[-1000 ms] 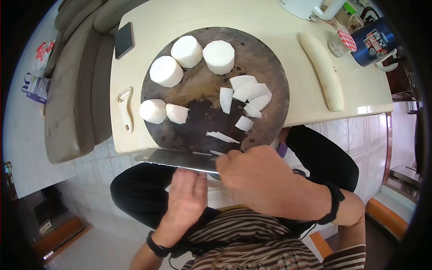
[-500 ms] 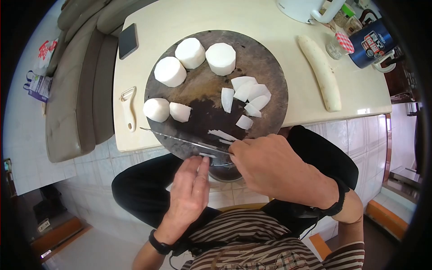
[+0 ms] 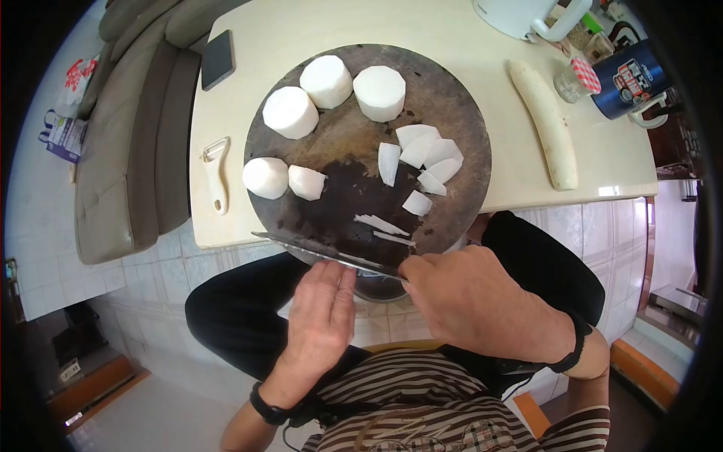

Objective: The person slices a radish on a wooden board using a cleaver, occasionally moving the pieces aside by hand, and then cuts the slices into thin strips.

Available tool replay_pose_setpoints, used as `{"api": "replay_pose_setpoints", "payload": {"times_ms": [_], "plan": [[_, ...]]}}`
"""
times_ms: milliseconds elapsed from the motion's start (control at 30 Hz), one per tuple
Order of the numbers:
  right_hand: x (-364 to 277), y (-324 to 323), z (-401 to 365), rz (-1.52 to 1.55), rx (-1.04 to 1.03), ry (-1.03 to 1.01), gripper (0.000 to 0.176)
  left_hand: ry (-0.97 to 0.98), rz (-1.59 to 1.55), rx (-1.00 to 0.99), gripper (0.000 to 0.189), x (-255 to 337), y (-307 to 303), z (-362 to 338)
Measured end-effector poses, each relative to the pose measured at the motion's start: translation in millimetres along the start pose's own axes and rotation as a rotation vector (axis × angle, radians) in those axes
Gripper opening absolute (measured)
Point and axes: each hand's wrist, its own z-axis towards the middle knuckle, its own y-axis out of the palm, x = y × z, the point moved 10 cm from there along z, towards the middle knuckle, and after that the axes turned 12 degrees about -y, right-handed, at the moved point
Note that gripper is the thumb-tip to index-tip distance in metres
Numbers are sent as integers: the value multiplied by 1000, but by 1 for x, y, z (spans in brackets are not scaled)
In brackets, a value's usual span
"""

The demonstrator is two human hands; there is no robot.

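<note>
At lower centre, a knife [image 3: 320, 253] is gripped in the closed right hand [image 3: 482, 297]; the left hand's [image 3: 322, 316] fingers are pressed together beside the blade, at the near edge of the round board [image 3: 343, 143].

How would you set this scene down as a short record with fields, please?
right hand: grips knife
left hand: fingertips close to blade
cutting board: round, dark
on board: five thick white chunks, thin slices, narrow strips
left of board: peeler, phone
right of board: long pale root, jar
</note>
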Motion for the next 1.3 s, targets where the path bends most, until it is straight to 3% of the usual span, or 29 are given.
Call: {"api": "replay_pose_setpoints", "payload": {"times_ms": [333, 633, 800, 933, 1000, 1033, 1100, 1167, 1233, 1300], "plan": [[-5, 3, 6, -30, -69, -19, 12, -2, 15, -5, 44, -1, 1, -1], [-23, 5, 21, -75, 135, -180, 14, 3, -31, -4, 42, 0, 1, -1], [14, -3, 16, -76, 91, 8, 10, -34, -36, 18, 43, -2, -3, 1], [11, -31, 12, 22, 177, -29, 12, -118, -148, 34, 50, -7, -14, 8], [24, -44, 10, 172, 344, 16, 22, -367, -424, 82, 40, -30, -25, 18], [21, -50, 10, 160, 348, 3, 22, -360, -422, 98, 40, -28, -29, 24], [38, -37, 7, 706, 258, 281, 29, -822, -1122, 24, 31, -63, -2, 23], [35, -39, 7, 810, 263, 195, 32, -850, -1316, -44, 32, -68, 8, 32], [35, -34, 6, 958, 266, 244, 32, -702, -2115, -328, 34, -38, 25, 47], [35, -31, 6, 954, 263, 218, 32, -599, -2222, -420, 34, -27, 21, 55]]}}
